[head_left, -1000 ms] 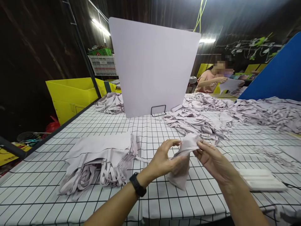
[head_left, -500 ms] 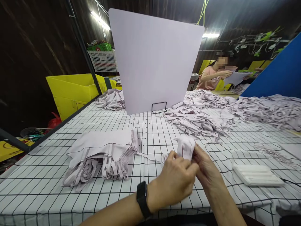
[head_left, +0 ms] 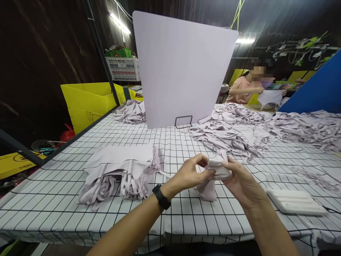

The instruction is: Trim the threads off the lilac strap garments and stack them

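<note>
Hands have parted again, left hand and right hand both pinching the garment; a loose pinch could drop it.

Co-worker's face blurred; blue panel cut off

Head camera looks forward-down, close over table.
</note>
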The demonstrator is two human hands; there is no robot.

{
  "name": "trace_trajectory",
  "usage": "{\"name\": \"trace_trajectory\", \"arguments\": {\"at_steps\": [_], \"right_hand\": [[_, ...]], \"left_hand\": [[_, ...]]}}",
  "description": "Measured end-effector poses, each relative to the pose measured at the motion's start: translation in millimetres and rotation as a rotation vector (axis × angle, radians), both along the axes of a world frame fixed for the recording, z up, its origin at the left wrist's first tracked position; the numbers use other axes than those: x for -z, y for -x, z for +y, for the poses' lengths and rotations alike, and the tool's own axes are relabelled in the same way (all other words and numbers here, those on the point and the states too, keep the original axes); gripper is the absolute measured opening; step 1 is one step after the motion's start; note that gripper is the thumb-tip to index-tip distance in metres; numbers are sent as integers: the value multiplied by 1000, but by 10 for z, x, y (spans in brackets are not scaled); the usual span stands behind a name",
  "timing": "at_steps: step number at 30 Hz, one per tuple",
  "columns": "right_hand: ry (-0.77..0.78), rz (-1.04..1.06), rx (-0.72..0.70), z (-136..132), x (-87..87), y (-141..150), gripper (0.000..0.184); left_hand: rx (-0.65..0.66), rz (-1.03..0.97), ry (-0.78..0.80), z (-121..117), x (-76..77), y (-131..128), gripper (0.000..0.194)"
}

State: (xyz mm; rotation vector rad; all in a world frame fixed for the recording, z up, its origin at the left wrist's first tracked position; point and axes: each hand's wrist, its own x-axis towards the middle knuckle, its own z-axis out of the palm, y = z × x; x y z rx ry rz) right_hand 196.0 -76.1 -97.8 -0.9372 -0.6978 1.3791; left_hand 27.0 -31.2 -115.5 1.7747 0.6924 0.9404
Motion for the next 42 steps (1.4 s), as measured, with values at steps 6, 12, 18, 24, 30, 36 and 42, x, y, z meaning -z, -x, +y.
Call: {"name": "trace_trajectory", "arguments": {"at_steps": [6,12,18,24,30,36,42], "right_hand": [[-124,-330,138,105,-299,-156,54],[-189,-720,500,165,-331,-196,30],[-120,-205,311,338,-377,-302,32],[-106,-101,177,208,-350,-70,50],[-118,-389,149,8,-99,199,85],[-91,-468,201,115,46,-27,38],[-108,-409,49,38,97,101,43]], "left_hand": [[29,-75,-31,137,-327,-43,14],[33,-111,29,183,-795,-8,15],[187,-150,243,211,-894,39,18],[77,-287,286,202,-888,-31,16],[-58,-308,297,223,-936,-18,17],[-97,-332,351,234,-995,65,16],[-102,-460,513,259,-1002,15,13]]}}
